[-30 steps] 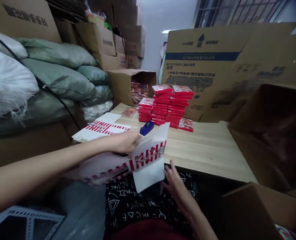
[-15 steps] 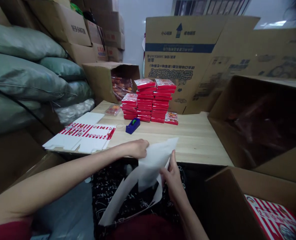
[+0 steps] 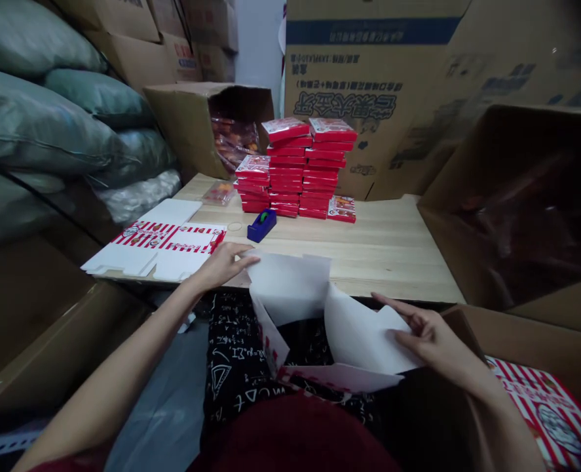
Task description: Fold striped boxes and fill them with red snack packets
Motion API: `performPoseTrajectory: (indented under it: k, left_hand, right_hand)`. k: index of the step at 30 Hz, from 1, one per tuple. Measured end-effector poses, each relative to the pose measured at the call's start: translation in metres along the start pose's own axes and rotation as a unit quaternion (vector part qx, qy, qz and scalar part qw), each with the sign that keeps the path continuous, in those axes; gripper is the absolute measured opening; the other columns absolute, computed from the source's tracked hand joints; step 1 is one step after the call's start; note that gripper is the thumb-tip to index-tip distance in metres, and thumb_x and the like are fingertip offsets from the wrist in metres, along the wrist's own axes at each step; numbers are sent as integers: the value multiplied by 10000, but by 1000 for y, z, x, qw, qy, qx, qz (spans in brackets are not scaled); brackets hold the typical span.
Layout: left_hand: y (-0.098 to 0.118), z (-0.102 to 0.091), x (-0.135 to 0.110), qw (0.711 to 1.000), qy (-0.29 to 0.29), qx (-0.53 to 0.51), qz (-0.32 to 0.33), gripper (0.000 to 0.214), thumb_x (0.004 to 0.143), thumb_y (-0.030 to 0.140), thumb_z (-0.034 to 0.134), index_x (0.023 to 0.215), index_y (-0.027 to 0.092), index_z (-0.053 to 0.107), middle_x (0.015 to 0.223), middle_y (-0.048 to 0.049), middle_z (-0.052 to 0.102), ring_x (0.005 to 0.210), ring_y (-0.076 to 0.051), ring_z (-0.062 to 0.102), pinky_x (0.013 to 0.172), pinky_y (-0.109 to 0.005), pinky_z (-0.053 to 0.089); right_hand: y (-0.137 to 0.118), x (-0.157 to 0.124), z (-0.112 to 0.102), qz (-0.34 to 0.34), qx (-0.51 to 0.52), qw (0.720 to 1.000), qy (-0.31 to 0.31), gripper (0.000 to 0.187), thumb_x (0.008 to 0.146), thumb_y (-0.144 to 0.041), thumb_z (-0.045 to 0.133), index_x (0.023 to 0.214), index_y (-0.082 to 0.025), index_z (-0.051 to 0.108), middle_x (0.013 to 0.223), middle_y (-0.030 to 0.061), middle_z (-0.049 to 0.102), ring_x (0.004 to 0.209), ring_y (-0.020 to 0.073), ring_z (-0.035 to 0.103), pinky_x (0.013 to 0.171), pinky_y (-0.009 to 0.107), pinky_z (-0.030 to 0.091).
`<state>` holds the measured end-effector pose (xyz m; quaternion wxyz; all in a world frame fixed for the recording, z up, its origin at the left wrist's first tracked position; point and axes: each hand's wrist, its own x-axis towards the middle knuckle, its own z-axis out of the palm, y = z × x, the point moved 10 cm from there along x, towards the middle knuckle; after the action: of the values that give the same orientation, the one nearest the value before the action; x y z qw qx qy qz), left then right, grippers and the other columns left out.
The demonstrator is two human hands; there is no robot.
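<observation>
Above my lap, a partly unfolded carton sheet (image 3: 290,282) is spread between both hands, its white inner face up and some red-and-white print showing on its lower flaps. My left hand (image 3: 228,263) pinches its upper left corner by the table's front edge. At the other end, my right hand (image 3: 425,331) grips the right panel between thumb and fingers, with the index finger stretched out. Flat printed cartons (image 3: 172,246) lie in a pile on the left of the table. Beyond my left hand stands a blue tape dispenser (image 3: 261,225) with green tape.
Stacked red boxes (image 3: 286,177) stand at the back of the wooden table (image 3: 393,255). A clear packet (image 3: 219,193) lies left of them. Open cardboard boxes hold wrapped goods (image 3: 234,141) behind and striped cartons (image 3: 545,406) at lower right. Filled sacks (image 3: 39,124) pile up at left.
My hands have moved apart, left hand leftward and right hand rightward, opening the carton sheet wider between them. The view has tilted down.
</observation>
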<state>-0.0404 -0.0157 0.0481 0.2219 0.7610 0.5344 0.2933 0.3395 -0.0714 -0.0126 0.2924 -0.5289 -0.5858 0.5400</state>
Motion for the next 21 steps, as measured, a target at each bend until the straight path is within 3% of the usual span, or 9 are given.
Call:
performPoseTrajectory:
  k: [3,6,8,11,14,18,21]
  left_hand:
    - [-32,14,-19,987,40,-132,-86,314,886,479,668,903,169,716,838,-38,727,741,-158,611,697,-258,475]
    - [-68,39,-36,938,117,-255,-203,383,830,544,714,855,166,664,739,-23,688,647,-157,596,607,-262,481]
    - [-76,57,-39,919,140,-289,-229,401,839,560,700,861,161,670,800,-47,723,739,-192,653,678,-288,531]
    - [-65,80,-27,939,64,-273,-196,336,860,484,700,951,160,711,994,-82,775,958,-236,693,885,-338,555]
    - [-54,89,-16,955,-25,-243,-170,293,894,415,676,1042,167,726,1137,-101,779,1064,-253,692,1003,-387,528]
    - [-54,83,0,954,-88,-235,-164,324,901,401,688,1122,170,736,1224,-104,766,1132,-259,689,1044,-388,511]
    - [-59,83,9,952,-114,-229,-166,332,881,384,713,1135,171,735,1243,-103,758,1150,-263,686,1057,-392,505]
  right_hand:
    - [-8,3,11,1,-50,998,-32,609,734,-344,796,1324,-211,717,993,62,795,729,189,701,596,268,579]
    - [0,-3,34,0,-60,995,-75,523,835,-398,748,1338,-262,695,1041,69,791,843,235,736,693,320,619]
    - [8,-7,44,8,-65,992,-107,505,890,-423,712,1377,-297,658,1064,68,789,881,251,746,717,334,631]
    - [13,-4,46,6,-95,986,-137,520,899,-402,722,1407,-327,642,1060,70,795,991,280,753,763,334,648]
    - [4,14,43,-24,-122,985,-118,604,836,-346,784,1424,-334,646,1287,89,749,1213,329,692,924,402,635]
    - [-2,34,57,-30,-90,991,-91,924,842,-329,752,1640,-372,287,1630,89,464,1378,339,584,1085,538,531]
    - [7,31,71,10,-28,990,-136,889,900,-336,672,1655,-372,204,1564,120,543,1223,307,699,1005,540,584]
